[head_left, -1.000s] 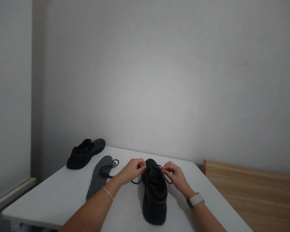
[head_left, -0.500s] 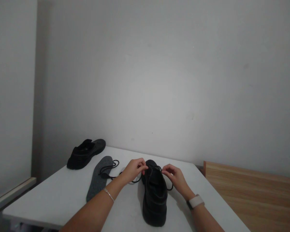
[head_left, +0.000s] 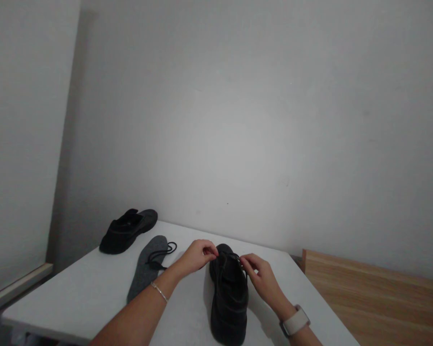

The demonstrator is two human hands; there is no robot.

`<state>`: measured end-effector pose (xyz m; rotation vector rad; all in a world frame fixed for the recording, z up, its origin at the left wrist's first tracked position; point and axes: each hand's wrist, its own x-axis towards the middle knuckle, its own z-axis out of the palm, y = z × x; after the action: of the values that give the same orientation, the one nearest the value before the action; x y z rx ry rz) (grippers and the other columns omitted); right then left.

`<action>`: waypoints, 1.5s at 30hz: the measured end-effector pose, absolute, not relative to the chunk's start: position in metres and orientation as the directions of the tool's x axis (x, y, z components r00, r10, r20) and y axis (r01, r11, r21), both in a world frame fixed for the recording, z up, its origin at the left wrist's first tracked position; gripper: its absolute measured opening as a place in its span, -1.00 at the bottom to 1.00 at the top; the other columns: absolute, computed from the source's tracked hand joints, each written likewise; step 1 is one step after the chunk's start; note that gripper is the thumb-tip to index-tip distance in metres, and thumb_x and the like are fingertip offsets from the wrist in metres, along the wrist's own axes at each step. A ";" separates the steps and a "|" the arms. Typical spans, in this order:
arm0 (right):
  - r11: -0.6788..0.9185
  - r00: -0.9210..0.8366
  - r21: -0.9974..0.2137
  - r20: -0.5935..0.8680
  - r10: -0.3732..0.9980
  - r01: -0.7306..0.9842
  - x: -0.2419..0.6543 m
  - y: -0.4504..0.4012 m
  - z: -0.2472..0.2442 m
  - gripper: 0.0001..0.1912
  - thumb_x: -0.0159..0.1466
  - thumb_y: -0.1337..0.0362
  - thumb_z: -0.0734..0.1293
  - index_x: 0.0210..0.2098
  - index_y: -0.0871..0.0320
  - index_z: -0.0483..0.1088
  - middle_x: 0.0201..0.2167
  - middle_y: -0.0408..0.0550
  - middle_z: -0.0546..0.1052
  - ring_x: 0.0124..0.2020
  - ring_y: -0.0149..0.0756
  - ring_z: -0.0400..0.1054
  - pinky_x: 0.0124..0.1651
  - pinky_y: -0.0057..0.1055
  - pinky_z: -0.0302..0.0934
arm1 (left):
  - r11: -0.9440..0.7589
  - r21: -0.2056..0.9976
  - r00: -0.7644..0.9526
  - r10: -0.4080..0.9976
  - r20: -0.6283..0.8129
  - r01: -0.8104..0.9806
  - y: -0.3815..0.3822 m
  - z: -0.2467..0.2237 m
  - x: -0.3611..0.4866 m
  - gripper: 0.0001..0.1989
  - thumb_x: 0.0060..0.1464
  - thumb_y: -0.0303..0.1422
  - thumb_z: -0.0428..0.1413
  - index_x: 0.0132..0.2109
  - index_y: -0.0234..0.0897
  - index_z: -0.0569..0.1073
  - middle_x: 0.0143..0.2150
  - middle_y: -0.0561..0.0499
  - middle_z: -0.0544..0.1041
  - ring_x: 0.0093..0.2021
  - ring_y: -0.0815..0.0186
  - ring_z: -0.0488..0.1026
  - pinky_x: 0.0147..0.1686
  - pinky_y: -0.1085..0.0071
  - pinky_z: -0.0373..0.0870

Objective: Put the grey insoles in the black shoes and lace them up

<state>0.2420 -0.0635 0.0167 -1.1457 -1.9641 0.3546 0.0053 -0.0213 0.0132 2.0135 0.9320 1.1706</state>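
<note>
A black lace-up shoe (head_left: 229,307) stands on the white table with its heel toward me and its toe toward the wall. My left hand (head_left: 199,257) is at the left side of the lacing, thumb and fingers pinched on the shoelace. On the other side my right hand (head_left: 260,274) pinches the black shoelace (head_left: 247,276) by the eyelets, and a length of it hangs down beside the shoe. To the left lies a grey insole (head_left: 144,274), with a loose black lace (head_left: 159,253) across it. The exact grip of the left fingertips is hard to see.
Another black shoe (head_left: 128,230), without visible laces, sits at the table's far left corner. The white table (head_left: 75,298) meets a grey wall (head_left: 238,120) at the back. A wooden board (head_left: 368,293) stands beyond the right edge.
Both hands stay at the lacing. The lace stretch that ran from the left hand toward the insole no longer shows, and the right-hand loop now hangs closer to the shoe. The view has tilted slightly.
</note>
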 end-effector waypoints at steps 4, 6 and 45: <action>0.480 -0.272 -0.478 0.441 0.855 0.735 0.232 -0.081 0.035 -0.61 0.31 0.02 0.16 0.01 0.07 0.33 -0.29 -0.04 0.54 -0.31 -0.22 0.40 -0.28 -0.35 0.20 | -0.508 0.839 0.349 0.835 0.424 0.196 -0.022 0.008 0.010 -0.86 -0.18 -0.55 0.13 -0.37 -0.33 0.49 -0.51 0.06 0.47 -0.45 0.37 0.38 -0.41 0.47 0.28; 0.467 -0.332 -0.300 0.404 0.852 0.832 0.225 -0.086 0.044 -0.60 0.28 0.09 0.22 0.07 0.05 0.27 -0.27 -0.05 0.53 -0.31 -0.23 0.40 -0.26 -0.36 0.18 | -0.517 0.833 0.339 0.833 0.437 0.195 -0.021 0.005 0.010 -0.85 -0.18 -0.55 0.13 -0.35 -0.33 0.48 -0.53 0.08 0.44 -0.47 0.38 0.36 -0.43 0.48 0.25; 0.542 -0.471 -0.063 0.416 0.778 0.838 0.189 -0.058 0.048 -0.75 0.20 0.47 0.20 -0.28 0.12 0.49 -0.31 -0.04 0.52 -0.20 -0.19 0.30 -0.10 -0.34 0.11 | -0.497 0.855 0.380 0.827 0.415 0.148 -0.018 0.002 0.010 -0.67 -0.13 -0.54 0.12 -0.14 -0.36 0.55 -0.50 0.09 0.42 -0.46 0.40 0.31 -0.42 0.50 0.21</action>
<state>0.1892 -0.0580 0.0476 -1.3198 -2.3858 -0.2086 0.0099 -0.0177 0.0024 1.8906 0.8416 1.1474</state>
